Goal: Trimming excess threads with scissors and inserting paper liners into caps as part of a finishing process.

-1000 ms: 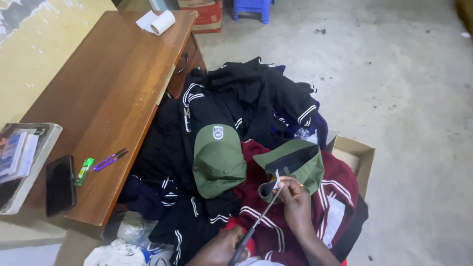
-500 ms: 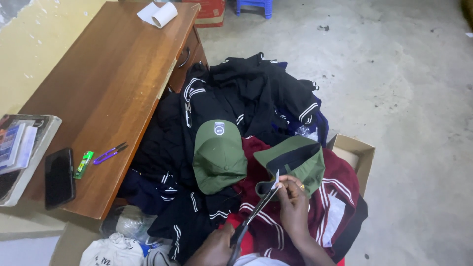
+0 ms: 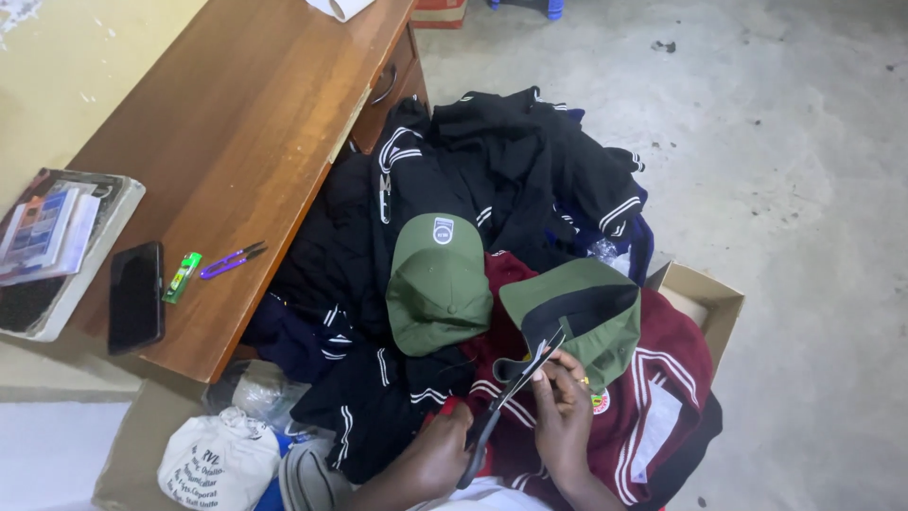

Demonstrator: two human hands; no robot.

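At ten o'clock my wooden desk (image 3: 236,142) carries a black phone (image 3: 135,296), a green lighter (image 3: 182,276) and purple thread snips (image 3: 233,259) side by side, a stack of booklets (image 3: 47,237) at nine. A spare green cap (image 3: 438,284) sits on black striped garments (image 3: 511,170) at centre. White printed bag (image 3: 219,462) at seven, cardboard box (image 3: 705,298) at three.

Two olive-green caps: one (image 3: 438,284) at centre with a white badge, one (image 3: 582,317) black-lined at right. Black garments (image 3: 511,180) carry white stripes; maroon garment (image 3: 662,397), white-striped. Brown wooden desk (image 3: 246,142); purple snips (image 3: 232,260).
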